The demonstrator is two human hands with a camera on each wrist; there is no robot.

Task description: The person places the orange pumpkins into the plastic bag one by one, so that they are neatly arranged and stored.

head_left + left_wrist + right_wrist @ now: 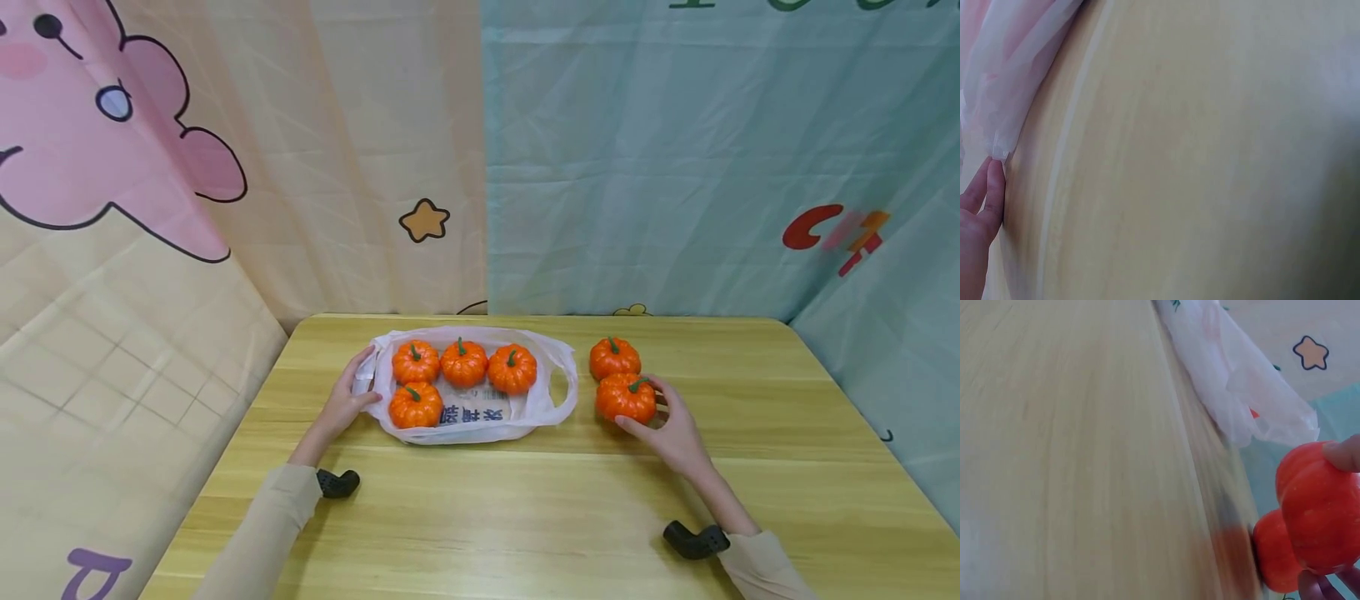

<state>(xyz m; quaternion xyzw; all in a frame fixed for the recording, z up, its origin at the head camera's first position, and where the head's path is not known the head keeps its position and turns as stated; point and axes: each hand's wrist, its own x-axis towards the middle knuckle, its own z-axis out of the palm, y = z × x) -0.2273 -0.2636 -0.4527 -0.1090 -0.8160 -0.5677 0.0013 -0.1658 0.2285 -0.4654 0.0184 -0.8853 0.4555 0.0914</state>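
A white plastic bag (538, 400) lies on the table with its mouth spread wide. Inside it sit several small orange pumpkins (512, 369) with green stems. My left hand (351, 402) holds the bag's left edge between thumb and fingers; in the left wrist view its fingertips (997, 170) meet the plastic. To the right of the bag, my right hand (673, 429) grips another pumpkin (625, 400), thumb at the near side and fingers around the right. Just behind that one is a further pumpkin (614, 357), partly covered by it in the right wrist view.
The wooden table (480, 517) ends at a printed cloth backdrop (360, 167). A looped bag handle (570, 387) sticks out toward the two pumpkins on the right. Black wrist devices (697, 542) sit at both sleeve cuffs.
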